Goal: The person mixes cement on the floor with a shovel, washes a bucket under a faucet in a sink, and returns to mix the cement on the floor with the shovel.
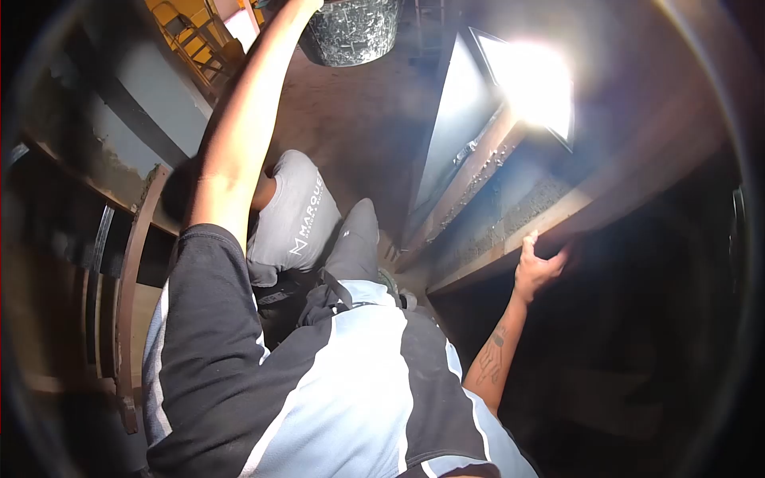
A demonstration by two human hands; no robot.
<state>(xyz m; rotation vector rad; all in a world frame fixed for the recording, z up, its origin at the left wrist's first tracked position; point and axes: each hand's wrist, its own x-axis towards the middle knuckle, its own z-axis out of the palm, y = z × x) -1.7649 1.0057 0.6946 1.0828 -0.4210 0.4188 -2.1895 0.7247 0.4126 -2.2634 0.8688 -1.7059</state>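
My left arm stretches up to the top edge of the view. My left hand (307,5) is at the rim of a black bucket (351,33) smeared with pale mortar-like splashes. It looks closed on the rim, though the frame edge cuts off most of its fingers. On the right, my right hand (542,267) is beside the edge of a long wooden board (510,243). Its thumb and fingers are apart, with some motion blur, and nothing shows in it. One finger meets or nearly meets the board's edge.
A person in a grey printed shirt (299,215) is low down beneath my left arm. A glaring light (530,84) shines at upper right over a rough-edged wooden beam (470,167). Curved wooden framing (131,295) stands at left; a ladder-like metal frame (187,40) is behind.
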